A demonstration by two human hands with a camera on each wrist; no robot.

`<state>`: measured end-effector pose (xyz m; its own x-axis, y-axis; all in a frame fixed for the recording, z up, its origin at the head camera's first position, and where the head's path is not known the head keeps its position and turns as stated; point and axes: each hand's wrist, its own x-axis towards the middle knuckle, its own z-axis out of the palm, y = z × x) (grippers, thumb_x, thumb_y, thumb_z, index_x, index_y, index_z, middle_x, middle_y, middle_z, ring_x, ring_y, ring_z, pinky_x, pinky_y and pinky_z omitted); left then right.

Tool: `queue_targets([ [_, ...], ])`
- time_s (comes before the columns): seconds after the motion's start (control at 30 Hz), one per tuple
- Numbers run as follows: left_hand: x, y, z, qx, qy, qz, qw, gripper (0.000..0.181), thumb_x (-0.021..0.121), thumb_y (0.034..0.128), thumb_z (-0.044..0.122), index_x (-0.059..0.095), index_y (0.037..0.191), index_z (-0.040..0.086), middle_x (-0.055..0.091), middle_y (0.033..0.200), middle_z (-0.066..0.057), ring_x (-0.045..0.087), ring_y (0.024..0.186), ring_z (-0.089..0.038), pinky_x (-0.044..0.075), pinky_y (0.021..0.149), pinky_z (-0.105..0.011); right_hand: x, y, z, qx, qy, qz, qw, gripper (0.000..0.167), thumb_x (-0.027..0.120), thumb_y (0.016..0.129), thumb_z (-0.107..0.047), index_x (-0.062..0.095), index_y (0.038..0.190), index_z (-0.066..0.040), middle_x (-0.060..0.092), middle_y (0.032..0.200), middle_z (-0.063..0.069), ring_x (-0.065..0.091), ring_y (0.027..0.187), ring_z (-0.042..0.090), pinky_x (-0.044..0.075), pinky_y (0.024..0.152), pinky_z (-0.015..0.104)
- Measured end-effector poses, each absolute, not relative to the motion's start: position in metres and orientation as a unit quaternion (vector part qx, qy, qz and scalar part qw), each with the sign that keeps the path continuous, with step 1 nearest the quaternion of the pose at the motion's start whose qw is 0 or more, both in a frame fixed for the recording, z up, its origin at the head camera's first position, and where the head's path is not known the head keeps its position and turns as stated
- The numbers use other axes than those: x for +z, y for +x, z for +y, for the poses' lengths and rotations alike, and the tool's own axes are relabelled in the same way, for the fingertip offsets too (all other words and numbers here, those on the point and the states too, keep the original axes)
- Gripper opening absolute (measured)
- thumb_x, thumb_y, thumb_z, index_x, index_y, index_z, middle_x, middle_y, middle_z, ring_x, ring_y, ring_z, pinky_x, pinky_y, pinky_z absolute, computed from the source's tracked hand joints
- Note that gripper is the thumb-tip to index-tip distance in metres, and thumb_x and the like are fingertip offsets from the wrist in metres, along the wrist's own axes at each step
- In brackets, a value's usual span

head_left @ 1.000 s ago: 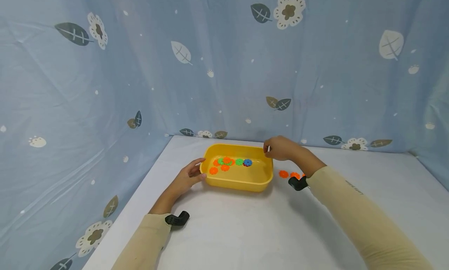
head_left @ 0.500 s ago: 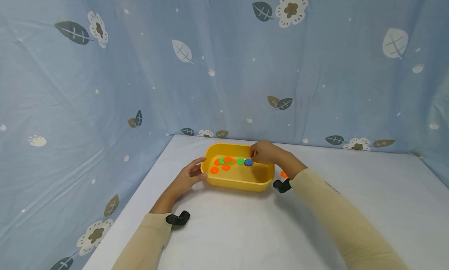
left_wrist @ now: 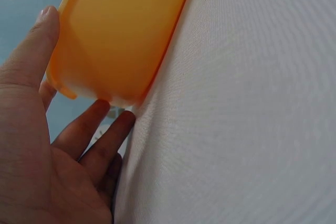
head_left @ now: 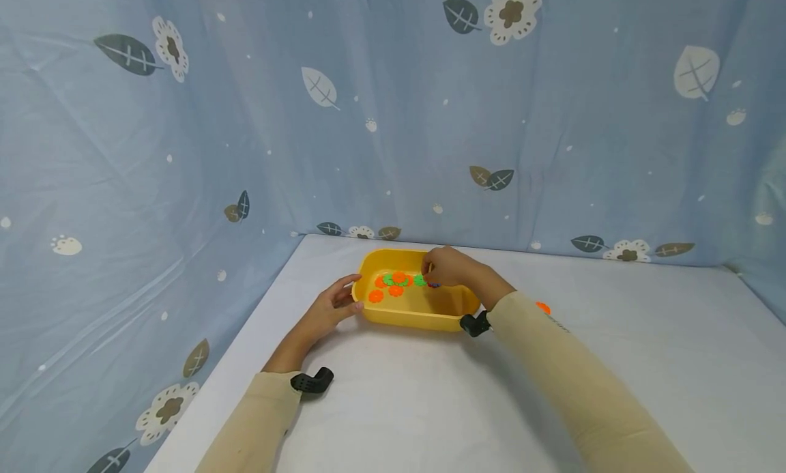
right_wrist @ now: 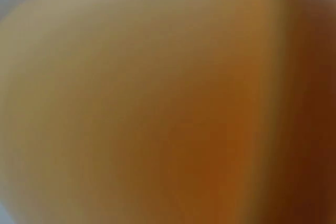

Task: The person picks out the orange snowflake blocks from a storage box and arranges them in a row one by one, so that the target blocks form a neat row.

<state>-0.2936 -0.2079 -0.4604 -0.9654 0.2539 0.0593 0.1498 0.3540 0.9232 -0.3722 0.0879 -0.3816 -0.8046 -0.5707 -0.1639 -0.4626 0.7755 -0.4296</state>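
A yellow plastic basin (head_left: 417, 319) stands on the table with several small notched discs in it. Orange discs (head_left: 376, 296) lie toward its left end, with a green disc (head_left: 419, 280) and a partly covered blue disc (head_left: 433, 284) nearer its middle. My left hand (head_left: 323, 314) holds the basin's left end, thumb by the near corner and fingers against the end wall, as the left wrist view also shows. My right hand (head_left: 448, 267) is over the basin's right half, fingers bent down by the blue disc; whether they pinch anything is hidden. The right wrist view is a blur of yellow.
Right of the basin an orange disc (head_left: 543, 308) lies on the white tabletop (head_left: 393, 398), partly behind the right sleeve. A blue patterned curtain (head_left: 393, 118) closes off the back and left side. Each wrist wears a black camera (head_left: 312, 381).
From the basin's right rim, my right hand has moved left over the discs inside, its forearm now covering part of the outside orange ones. The left hand keeps its place.
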Motion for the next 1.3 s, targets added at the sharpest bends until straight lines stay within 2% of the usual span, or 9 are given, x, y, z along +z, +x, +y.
queue_targets([
  [0.1, -0.462, -0.294, -0.209, 0.551, 0.118, 0.825, 0.046, 0.070, 0.073, 0.0877, 0.036, 0.041, 0.148, 0.022, 0.045, 0.147, -0.015, 0.046, 0.131, -0.032, 0.033, 0.108, -0.053, -0.385, -0.373, 0.082, -0.186, -0.278, 0.931, 0.147, 0.004, 0.064, 0.092, -0.014, 0.067, 0.091, -0.012, 0.065, 0.082, -0.001, 0.058, 0.072, 0.016, 0.050, 0.072, 0.030],
  [0.3, -0.461, -0.292, -0.210, 0.547, 0.104, 0.830, 0.046, 0.072, 0.074, 0.0861, 0.040, 0.041, 0.148, 0.024, 0.044, 0.147, -0.015, 0.045, 0.131, -0.031, 0.033, 0.107, -0.053, -0.388, -0.370, 0.072, -0.154, -0.287, 0.934, 0.144, 0.004, 0.065, 0.092, -0.017, 0.068, 0.091, -0.015, 0.063, 0.088, -0.004, 0.055, 0.082, 0.018, 0.048, 0.075, 0.031],
  [0.57, -0.460, -0.291, -0.210, 0.564, 0.118, 0.815, 0.061, 0.071, 0.071, 0.0904, 0.033, 0.036, 0.151, 0.020, 0.043, 0.147, -0.017, 0.041, 0.134, -0.033, 0.030, 0.109, -0.053, -0.399, -0.366, 0.052, -0.160, -0.294, 0.931, 0.148, 0.008, 0.065, 0.091, -0.017, 0.069, 0.098, -0.016, 0.063, 0.096, -0.004, 0.054, 0.085, 0.018, 0.048, 0.081, 0.030],
  [0.73, -0.459, -0.290, -0.207, 0.568, 0.122, 0.811, 0.065, 0.068, 0.070, 0.0910, 0.031, 0.037, 0.150, 0.022, 0.043, 0.148, -0.016, 0.041, 0.135, -0.032, 0.030, 0.109, -0.053, -0.406, -0.362, 0.045, -0.164, -0.293, 0.931, 0.146, 0.016, 0.067, 0.092, -0.017, 0.070, 0.106, -0.014, 0.065, 0.103, 0.000, 0.055, 0.089, 0.019, 0.047, 0.088, 0.033],
  [0.97, -0.459, -0.292, -0.205, 0.562, 0.121, 0.816, 0.065, 0.069, 0.072, 0.0898, 0.033, 0.038, 0.149, 0.024, 0.043, 0.148, -0.012, 0.042, 0.135, -0.028, 0.033, 0.108, -0.050, -0.412, -0.358, 0.045, -0.163, -0.280, 0.934, 0.151, 0.029, 0.063, 0.093, -0.016, 0.069, 0.121, -0.016, 0.065, 0.119, 0.002, 0.055, 0.107, 0.022, 0.039, 0.105, 0.038],
  [1.07, -0.459, -0.293, -0.206, 0.563, 0.121, 0.815, 0.064, 0.069, 0.072, 0.0895, 0.033, 0.038, 0.149, 0.025, 0.043, 0.148, -0.011, 0.042, 0.135, -0.028, 0.034, 0.108, -0.050, -0.413, -0.358, 0.046, -0.165, -0.280, 0.933, 0.153, 0.025, 0.062, 0.092, -0.014, 0.071, 0.115, -0.018, 0.066, 0.115, 0.002, 0.054, 0.104, 0.022, 0.039, 0.104, 0.037],
  [1.23, -0.459, -0.294, -0.207, 0.568, 0.126, 0.811, 0.065, 0.069, 0.072, 0.0899, 0.032, 0.038, 0.149, 0.023, 0.041, 0.149, -0.014, 0.041, 0.135, -0.030, 0.031, 0.109, -0.051, -0.416, -0.359, 0.046, -0.178, -0.283, 0.930, 0.155, 0.007, 0.066, 0.092, -0.016, 0.071, 0.097, -0.017, 0.064, 0.094, 0.000, 0.053, 0.091, 0.021, 0.045, 0.088, 0.033],
  [1.3, -0.459, -0.293, -0.207, 0.568, 0.125, 0.811, 0.064, 0.069, 0.071, 0.0900, 0.032, 0.037, 0.150, 0.022, 0.041, 0.149, -0.015, 0.040, 0.135, -0.031, 0.030, 0.109, -0.051, -0.417, -0.359, 0.047, -0.184, -0.280, 0.929, 0.156, 0.004, 0.068, 0.091, -0.017, 0.070, 0.096, -0.017, 0.063, 0.088, -0.001, 0.053, 0.088, 0.020, 0.045, 0.084, 0.032],
])
